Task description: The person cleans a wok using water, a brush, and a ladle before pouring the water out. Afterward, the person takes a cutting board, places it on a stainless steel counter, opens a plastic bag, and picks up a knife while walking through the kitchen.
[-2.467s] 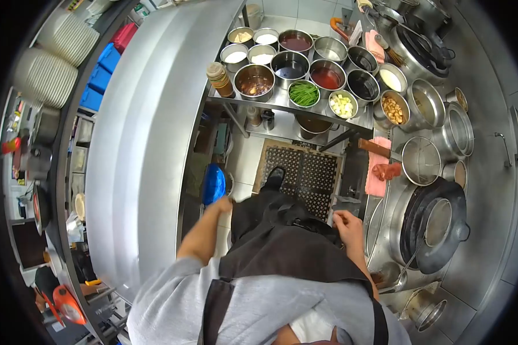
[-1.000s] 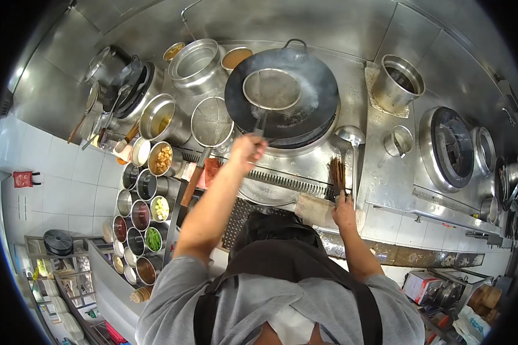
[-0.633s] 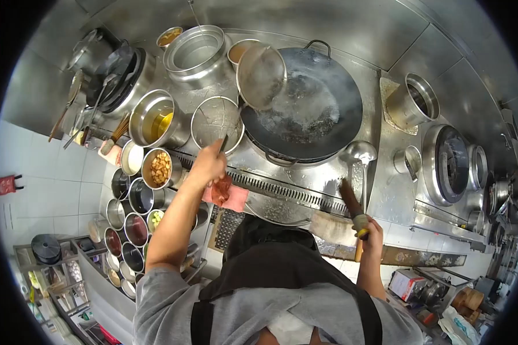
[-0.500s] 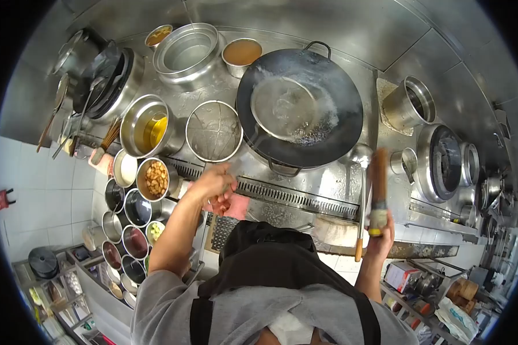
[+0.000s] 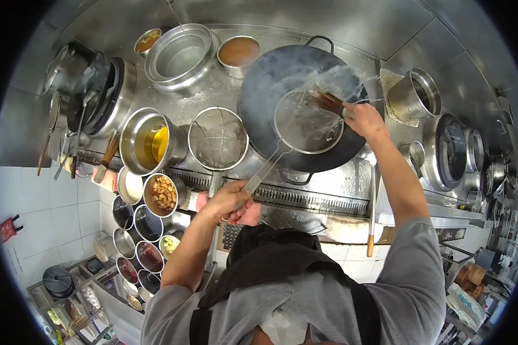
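My left hand [image 5: 231, 201] is closed around the handle of a round mesh strainer [image 5: 308, 137], whose bowl rests inside the large dark wok [image 5: 261, 80]. A pink cloth [image 5: 248, 215] lies against the underside of that hand; whether it is gripped too I cannot tell. My right hand [image 5: 365, 122] grips a bamboo wok brush [image 5: 329, 102], its bristles down in the strainer. Water splashes and steam rise around the bristles. A ladle with a wooden-tipped handle [image 5: 372, 213] lies just right of the wok.
Another wire strainer [image 5: 217, 138] sits left of the wok, beside a pot of yellow oil [image 5: 136, 130]. A pot of brown cubes [image 5: 163, 193] and several containers stand nearer. Behind are a wide metal pot [image 5: 154, 64] and a pot of brown liquid [image 5: 239, 52]. A tall pot [image 5: 406, 100] stands right.
My right hand has brought the brush from beside the ladle into the wok. My left hand now holds the strainer's handle, and the strainer has shifted right and nearer. Water now splashes.
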The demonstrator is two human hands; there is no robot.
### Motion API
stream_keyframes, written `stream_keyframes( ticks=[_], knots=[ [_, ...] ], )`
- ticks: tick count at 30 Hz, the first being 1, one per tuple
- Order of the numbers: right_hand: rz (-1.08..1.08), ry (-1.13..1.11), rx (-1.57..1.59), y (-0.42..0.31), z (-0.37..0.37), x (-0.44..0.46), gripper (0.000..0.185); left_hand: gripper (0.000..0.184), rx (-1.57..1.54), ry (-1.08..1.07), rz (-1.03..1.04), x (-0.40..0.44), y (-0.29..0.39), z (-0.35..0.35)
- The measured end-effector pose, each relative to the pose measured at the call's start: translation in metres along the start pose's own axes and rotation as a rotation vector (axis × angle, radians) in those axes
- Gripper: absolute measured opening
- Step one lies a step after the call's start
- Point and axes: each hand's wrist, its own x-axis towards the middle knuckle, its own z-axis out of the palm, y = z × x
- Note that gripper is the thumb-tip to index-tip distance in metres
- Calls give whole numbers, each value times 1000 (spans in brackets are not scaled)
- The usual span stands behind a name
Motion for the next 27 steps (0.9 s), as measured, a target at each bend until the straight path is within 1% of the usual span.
stream_keyframes(
  ticks=[2, 3, 4, 5, 6, 8, 9, 10, 11, 12, 14, 16, 17, 19, 20, 22, 23, 24, 26, 27],
  knots=[
    [-11, 110, 143, -7, 0, 6, 43, 14, 29, 51, 17, -1, 5, 9],
    [46, 169, 253, -13, 3, 10, 45, 14, 70, 28, -11, 0, 9, 13],
    [36, 175, 258, -21, 16, 18, 45, 13, 113, 5, -38, 2, 13, 16],
    [69, 115, 301, -32, 36, 23, 45, 12, 162, 28, -27, 10, 8, 17],
    [105, 56, 347, -46, 42, 24, 45, 12, 171, 35, -32, 12, 7, 22],
    [33, -30, 509, -65, 42, 1, 46, 11, 292, 218, 50, 15, 7, 32],
    [4, -131, 557, -63, 44, -11, 45, 11, 294, 224, 47, 15, 3, 32],
    [1, -126, 563, -53, 39, -23, 45, 10, 330, 280, 97, 16, 3, 31],
    [-79, -147, 489, -36, 32, -36, 44, 9, 368, 333, 148, 14, 3, 31],
    [-156, -165, 414, -16, 24, -46, 42, 9, 379, 334, 151, 8, 2, 30],
    [-67, -182, 233, 31, 12, -41, 41, 10, 251, 279, 107, -8, -6, 30],
    [-67, -58, 68, 50, -4, -33, 40, 9, 214, 281, 127, -18, -13, 38],
    [-63, -53, 75, 53, -13, -32, 40, 9, 180, 262, 127, -23, -14, 44],
    [-20, 150, 234, 45, -27, -28, 40, 10, 92, 270, 85, -36, -4, 64],
    [-23, 153, 237, 40, -18, -19, 40, 10, 95, 274, 87, -33, -1, 69],
    [9, 187, 322, 25, 21, 1, 42, 9, 135, 255, -6, -25, 11, 75],
    [56, 95, 354, 9, 37, 4, 44, 10, 183, 220, -45, -18, 13, 74],
    [101, 1, 386, -9, 51, 4, 46, 10, 186, 221, -43, -13, 16, 75],
    [28, -35, 414, -35, 74, -14, 48, 10, 186, 250, -52, -6, 20, 79],
    [20, -41, 417, -35, 77, -29, 48, 11, 205, 341, 14, -3, 16, 80]
  ],
)
